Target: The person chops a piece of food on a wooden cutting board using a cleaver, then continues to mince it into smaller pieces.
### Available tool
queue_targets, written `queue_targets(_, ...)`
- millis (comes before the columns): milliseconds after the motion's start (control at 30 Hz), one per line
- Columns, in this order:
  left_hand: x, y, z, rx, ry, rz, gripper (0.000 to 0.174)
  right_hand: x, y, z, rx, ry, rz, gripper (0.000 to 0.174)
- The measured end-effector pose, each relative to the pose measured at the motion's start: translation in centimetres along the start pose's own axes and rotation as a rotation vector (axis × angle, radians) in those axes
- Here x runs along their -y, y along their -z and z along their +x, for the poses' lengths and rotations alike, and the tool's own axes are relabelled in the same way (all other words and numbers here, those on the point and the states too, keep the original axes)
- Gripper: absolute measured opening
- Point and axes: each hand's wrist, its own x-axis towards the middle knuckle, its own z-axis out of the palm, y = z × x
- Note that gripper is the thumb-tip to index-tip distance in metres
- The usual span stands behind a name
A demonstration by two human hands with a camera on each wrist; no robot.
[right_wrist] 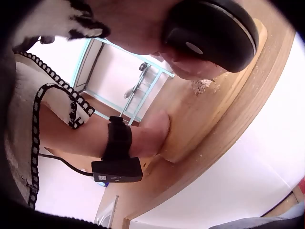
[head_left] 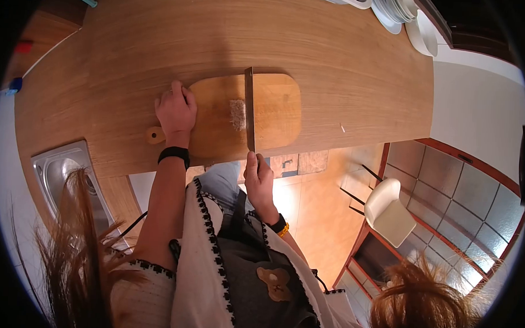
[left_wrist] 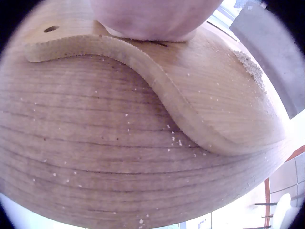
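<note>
A wooden cutting board (head_left: 279,109) lies on the counter, its handle with a round hole pointing left. My left hand (head_left: 176,112) grips the board's left end beside the handle; its palm (left_wrist: 157,19) presses on the wood in the left wrist view. With my right hand (head_left: 259,178) I hold a cleaver (head_left: 250,108) by its handle at the board's near edge. The blade stands on edge across the board, pointing away from me. Just left of it sits a small heap of finely chopped, pale brownish food (head_left: 237,115), also visible as crumbly bits (left_wrist: 250,69) beside the blade.
Pale crumbs (left_wrist: 176,140) are scattered on the counter (head_left: 346,80) by the board. A small white scrap (head_left: 342,128) lies to the right. Stacked plates (head_left: 395,9) and a bowl (head_left: 422,35) stand far right, a sink (head_left: 66,163) near left, and a chair (head_left: 388,212) beyond the counter's right.
</note>
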Motion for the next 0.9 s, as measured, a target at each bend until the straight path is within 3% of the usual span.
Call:
queue_targets(200,0.1,0.0,0.0,-0.010,-0.004,0.007,0.008,0.2,0.6,-0.3,-0.064,0.114,-0.143,0.038)
queue_targets(433,0.2,-0.2,0.0,-0.014,-0.013,-0.004,0.008,-1.2,0.5,-0.5,-0.078,0.047,-0.121,0.034)
queue_targets(500,0.2,-0.2,0.0,-0.012,-0.012,-0.003,0.008,-1.1,0.1,-0.6,-0.097,0.154,-0.246,0.032)
queue_targets(900,0.0,0.0,0.0,-0.022,-0.015,-0.001,0.008,-2.3,-2.4,-0.9,0.001,0.220,-0.579,0.033)
